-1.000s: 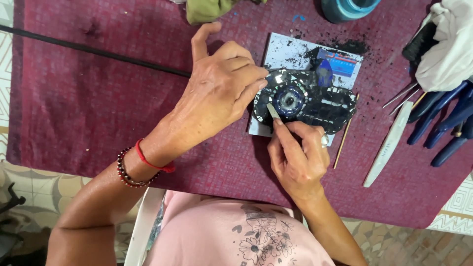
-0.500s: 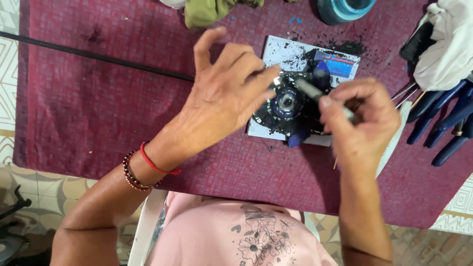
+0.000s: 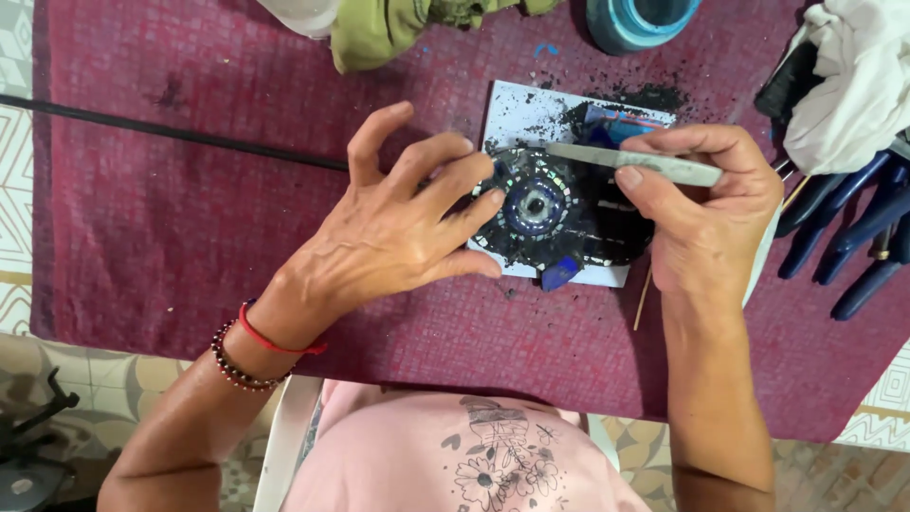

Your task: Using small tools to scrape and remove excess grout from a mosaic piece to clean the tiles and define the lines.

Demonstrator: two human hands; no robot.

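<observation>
On the maroon surface (image 3: 142, 209), a dark mosaic disc (image 3: 555, 213) lies flat upon a white tile (image 3: 517, 109). Left hand (image 3: 398, 232) steadies its nine o'clock rim, fingers spread. Right hand (image 3: 706, 204) holds a flat grey tool (image 3: 630, 163) in a pinching grip. The tool's long axis runs three to nine o'clock, its tip pointing toward nine over the disc's upper edge. It looks like scraping, perhaps grout; the next stroke wants a steady disc.

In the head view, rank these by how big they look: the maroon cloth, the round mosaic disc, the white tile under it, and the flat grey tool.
1. maroon cloth, by far the largest.
2. white tile, partly covered, so unsure against the disc.
3. round mosaic disc, looks close to the tile.
4. flat grey tool in the right hand, smallest.
</observation>
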